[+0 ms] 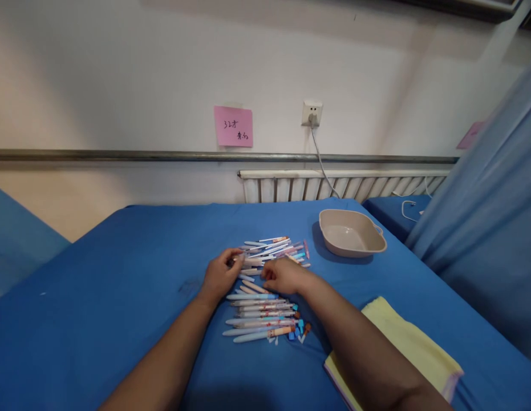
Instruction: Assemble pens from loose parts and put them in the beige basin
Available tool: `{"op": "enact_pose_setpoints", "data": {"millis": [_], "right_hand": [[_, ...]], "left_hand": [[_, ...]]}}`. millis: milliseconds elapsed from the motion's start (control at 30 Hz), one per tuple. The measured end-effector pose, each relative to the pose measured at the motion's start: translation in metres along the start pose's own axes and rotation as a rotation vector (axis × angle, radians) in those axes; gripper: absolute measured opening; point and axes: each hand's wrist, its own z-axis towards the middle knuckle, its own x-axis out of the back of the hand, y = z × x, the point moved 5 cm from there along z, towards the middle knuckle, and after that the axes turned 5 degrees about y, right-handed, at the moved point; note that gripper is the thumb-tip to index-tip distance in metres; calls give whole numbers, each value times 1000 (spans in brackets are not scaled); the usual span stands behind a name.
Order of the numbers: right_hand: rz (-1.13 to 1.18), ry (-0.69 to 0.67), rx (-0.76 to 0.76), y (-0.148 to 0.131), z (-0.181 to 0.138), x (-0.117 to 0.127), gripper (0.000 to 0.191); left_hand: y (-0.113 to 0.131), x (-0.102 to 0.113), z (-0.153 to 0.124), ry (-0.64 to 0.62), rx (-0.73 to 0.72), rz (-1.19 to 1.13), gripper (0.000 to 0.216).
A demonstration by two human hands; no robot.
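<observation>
Many slim pens lie on the blue cloth in two groups. In the far group, a loose pile of pens (pixel 274 246) points several ways, with white, blue and pink barrels. Nearer to me, a row of pens (pixel 260 323) lies roughly side by side, with small blue and brown pieces (pixel 300 326) at its right end. My left hand (pixel 222 275) is closed at the pile's left side, thumb and fingers around the end of a pale pen (pixel 253 262). My right hand (pixel 287 275) rests over the pile's near right part, fingers curled; what they pinch is hidden.
A beige plastic basin (pixel 355 251) stands at the back right of the blue-covered bed (pixel 132 285). A folded yellow cloth (pixel 402 337) lies under my right forearm. Behind are a radiator (pixel 291 188), a wall socket (pixel 311 113) with a plugged-in cable and a pink note (pixel 233 127). A blue curtain (pixel 487 228) hangs right.
</observation>
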Motion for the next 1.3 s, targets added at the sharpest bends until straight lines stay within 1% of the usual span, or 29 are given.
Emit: {"op": "enact_pose_setpoints", "data": {"millis": [67, 133, 200, 300, 400, 500, 633, 700, 767, 833, 900, 1000, 1100, 1200, 1300], "right_hand": [[-85, -17, 26, -7, -2, -4, 23], [-154, -8, 41, -11, -4, -3, 27], [-158, 7, 44, -14, -6, 0, 28], [-77, 17, 33, -15, -7, 2, 25], [-36, 7, 33, -15, -6, -1, 25], [-49, 8, 56, -15, -5, -4, 23], [-91, -18, 57, -16, -6, -5, 24], [-145, -15, 49, -17, -6, -4, 23], [-205, -4, 39, -19, -7, -3, 24], [-252, 14, 45, -22, -8, -1, 24], [-269, 28, 62, -22, -8, 0, 24], [-195, 46, 60, -16, -5, -2, 21], [57, 88, 9, -1, 2, -8, 18], [434, 139, -82, 15, 9, -12, 14], [795, 71, -105, 22, 12, -14, 14]], "left_hand": [[5, -7, -3, -87, -66, 70, 32], [7, -9, -4, -123, -112, 116, 30], [8, -9, -4, -114, -126, 135, 29], [5, -6, -3, -67, -108, 126, 29], [2, 0, -1, 32, -54, 66, 29], [-6, 12, 3, 213, 59, -64, 30], [-24, 31, 9, 452, 219, -252, 31], [-31, 36, 11, 522, 272, -321, 31], [-35, 38, 12, 548, 298, -367, 31], [-34, 36, 12, 523, 299, -378, 32], [-31, 31, 11, 472, 282, -356, 32], [-23, 25, 9, 388, 221, -293, 33], [-14, 19, 6, 289, 141, -249, 33], [1, 8, 1, 90, 35, -201, 31], [15, -4, -6, -113, -53, -160, 29]]}}
